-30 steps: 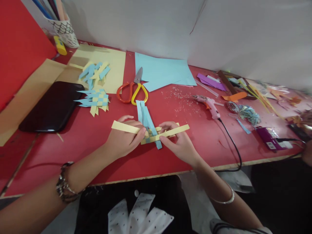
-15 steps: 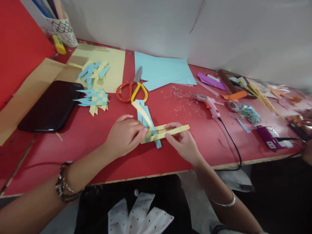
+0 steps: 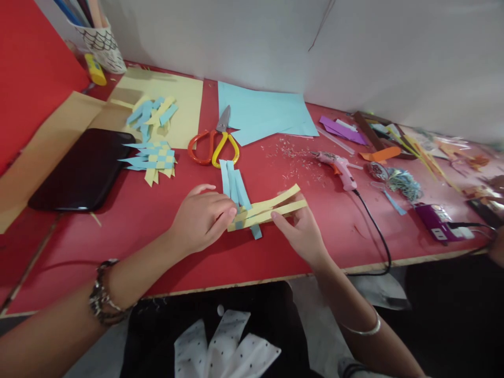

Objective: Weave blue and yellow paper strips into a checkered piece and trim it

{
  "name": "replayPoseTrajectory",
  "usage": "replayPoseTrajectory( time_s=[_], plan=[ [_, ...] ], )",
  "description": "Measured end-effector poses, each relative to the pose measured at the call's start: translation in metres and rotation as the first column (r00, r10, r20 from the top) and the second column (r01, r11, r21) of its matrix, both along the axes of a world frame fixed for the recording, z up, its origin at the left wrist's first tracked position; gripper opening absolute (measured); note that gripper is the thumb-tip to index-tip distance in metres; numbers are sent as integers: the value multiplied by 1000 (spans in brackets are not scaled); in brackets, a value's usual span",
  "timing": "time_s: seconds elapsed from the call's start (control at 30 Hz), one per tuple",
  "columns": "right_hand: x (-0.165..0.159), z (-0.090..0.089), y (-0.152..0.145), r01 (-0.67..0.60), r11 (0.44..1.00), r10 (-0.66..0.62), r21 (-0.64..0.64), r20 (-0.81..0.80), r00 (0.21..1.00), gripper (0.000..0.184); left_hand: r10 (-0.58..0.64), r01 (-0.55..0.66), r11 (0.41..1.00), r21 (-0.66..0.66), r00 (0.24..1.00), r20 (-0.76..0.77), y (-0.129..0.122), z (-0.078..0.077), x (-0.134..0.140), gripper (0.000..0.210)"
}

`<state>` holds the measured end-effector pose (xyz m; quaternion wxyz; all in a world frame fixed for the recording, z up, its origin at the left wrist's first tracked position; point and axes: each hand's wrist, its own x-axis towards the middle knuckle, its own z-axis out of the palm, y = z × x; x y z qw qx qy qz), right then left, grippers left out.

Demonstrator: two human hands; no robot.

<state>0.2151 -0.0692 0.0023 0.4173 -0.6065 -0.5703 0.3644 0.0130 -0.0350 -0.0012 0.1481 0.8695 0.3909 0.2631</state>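
Yellow paper strips (image 3: 271,203) run sideways across light blue paper strips (image 3: 237,187), interlaced in front of me near the table's front edge. My left hand (image 3: 202,219) is closed, thumb and fingers pressed at the left end of the crossing, partly hiding it. At the right, my right hand (image 3: 300,231) grips the yellow strips, its thumb in front and its fingers behind them. The blue strips' far ends point away from me. Beyond them lie scissors (image 3: 223,123) with one red and one yellow handle loop. A finished-looking woven paper piece (image 3: 157,158) rests to the left.
A black tablet-like slab (image 3: 82,170) lies left, by cut strips (image 3: 151,116) on a yellow sheet (image 3: 185,100). Blue sheets (image 3: 268,113) lie behind. Rightward are a pink glue gun (image 3: 336,167) with a cord, a purple power box (image 3: 437,223) and craft scraps.
The yellow strip that was curled up and back over the blue strips now lies rightward across them. Its free end is by my right hand. My left hand has barely moved.
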Motion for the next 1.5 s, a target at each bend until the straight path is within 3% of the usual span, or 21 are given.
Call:
replayPoseTrajectory(
  time_s=[0.2,0.73,1.17,1.5],
  plan=[
    [3,0,2,108,994,-108,-9,-106,989,34,-3,4,1000,-13,999,33,1,-2,0,42],
    [4,6,3,81,993,-79,90,-24,997,28,16,-17,1000,-20,1000,-6,0,2,2,36],
    [-11,16,8,-59,989,77,137,-125,989,30,15,-15,1000,-18,1000,-4,0,2,3,38],
    [-21,25,10,-299,949,312,104,-157,937,42,18,-20,999,-49,998,-52,-1,2,3,33]
  ],
)
